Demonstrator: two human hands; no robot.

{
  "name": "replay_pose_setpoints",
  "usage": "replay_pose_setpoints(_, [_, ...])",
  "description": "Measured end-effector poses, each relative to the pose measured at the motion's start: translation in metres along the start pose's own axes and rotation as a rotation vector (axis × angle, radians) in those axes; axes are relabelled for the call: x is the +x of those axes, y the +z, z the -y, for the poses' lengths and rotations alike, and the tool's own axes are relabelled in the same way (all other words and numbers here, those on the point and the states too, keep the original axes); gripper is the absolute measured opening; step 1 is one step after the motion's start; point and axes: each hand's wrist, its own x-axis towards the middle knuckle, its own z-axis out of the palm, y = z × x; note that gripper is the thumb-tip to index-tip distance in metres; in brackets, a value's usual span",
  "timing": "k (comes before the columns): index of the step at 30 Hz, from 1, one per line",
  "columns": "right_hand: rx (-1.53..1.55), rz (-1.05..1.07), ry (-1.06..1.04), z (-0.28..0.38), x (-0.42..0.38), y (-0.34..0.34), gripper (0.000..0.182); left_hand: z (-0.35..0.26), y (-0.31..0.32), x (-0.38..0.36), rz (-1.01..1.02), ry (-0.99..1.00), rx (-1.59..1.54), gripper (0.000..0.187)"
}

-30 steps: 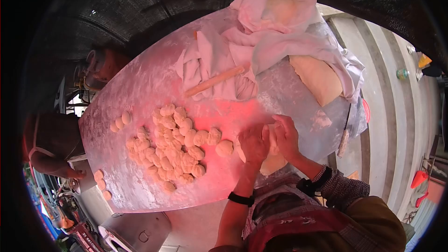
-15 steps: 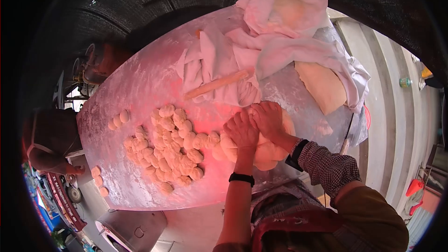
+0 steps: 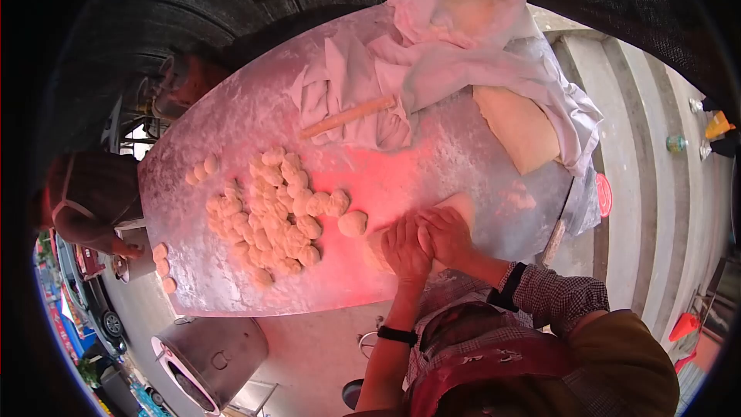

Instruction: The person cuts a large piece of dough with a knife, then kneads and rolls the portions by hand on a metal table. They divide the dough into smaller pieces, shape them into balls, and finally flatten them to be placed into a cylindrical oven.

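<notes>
A large piece of dough (image 3: 455,207) lies near the front edge of the metal table. My left hand (image 3: 407,245) presses on it, fingers curled over the top and pointing away from me. Close beside it, my right hand (image 3: 446,235) bears down on the same dough with bent fingers, the thumbs almost touching. Much of the dough is hidden under both hands. Just left of my left hand sits a single dough ball (image 3: 353,223). Further left, a pile of dough balls (image 3: 270,212) spreads over the floured table (image 3: 324,289).
A rolling pin (image 3: 347,117) lies on a crumpled white cloth (image 3: 347,77). A flat dough sheet (image 3: 517,131) is partly under cloth. A cloth-lined container (image 3: 471,8) stands at the back. A co-worker (image 3: 96,193) stands left, near a metal drum (image 3: 220,355).
My hands have pushed into the dough, which now looks flatter and less bulky around them. A gap has appeared between it and the nearest dough ball. The camera view has shifted.
</notes>
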Motion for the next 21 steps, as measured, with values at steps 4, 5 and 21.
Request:
replay_pose_setpoints(4, [-0.079,0.068,-0.060,-0.009,-0.044,-0.002,0.035,-0.009,0.019,-0.045,-0.056,0.036,0.121,0.054])
replay_pose_setpoints(5, [-0.088,0.080,-0.069,-0.013,-0.046,0.002,0.035,-0.006,0.022,-0.044,-0.045,0.041,0.162,0.055])
replay_pose_setpoints(21, [0.845,0.215,0.262,-0.086,0.122,0.038,0.036,0.078,-0.007,0.127,0.668,-0.498,-0.331,0.053])
